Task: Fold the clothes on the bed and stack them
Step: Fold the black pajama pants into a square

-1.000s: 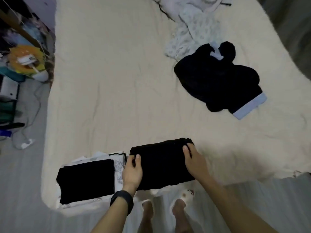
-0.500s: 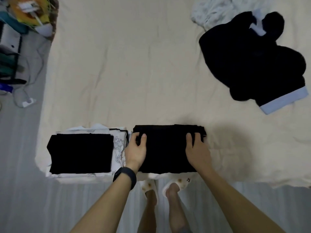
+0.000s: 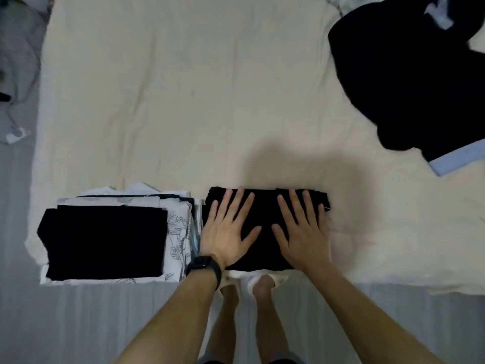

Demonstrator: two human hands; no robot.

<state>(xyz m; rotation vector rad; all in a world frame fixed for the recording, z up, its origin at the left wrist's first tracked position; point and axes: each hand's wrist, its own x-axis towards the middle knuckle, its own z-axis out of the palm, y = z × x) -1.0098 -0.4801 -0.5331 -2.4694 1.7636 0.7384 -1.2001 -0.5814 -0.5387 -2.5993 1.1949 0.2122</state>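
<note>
A folded black garment [image 3: 265,206] lies at the near edge of the cream bed [image 3: 183,101]. Both palms press flat on top of it: my left hand [image 3: 228,229] on its left half, my right hand [image 3: 301,232] on its right half, fingers spread. Just to its left stands a stack of folded clothes [image 3: 105,240], white printed pieces beneath a black one on top. An unfolded black garment with a pale blue cuff [image 3: 409,82] lies crumpled at the far right of the bed.
The bed's near edge runs just in front of my legs and slippers [image 3: 252,281]. Grey floor lies along the left, with a white plug and cable [image 3: 15,134]. A bit of white cloth [image 3: 338,2] shows at the top right.
My hands went from gripping the folded black garment's sides to lying flat on top with fingers spread. The view has dropped closer to the bed's near edge.
</note>
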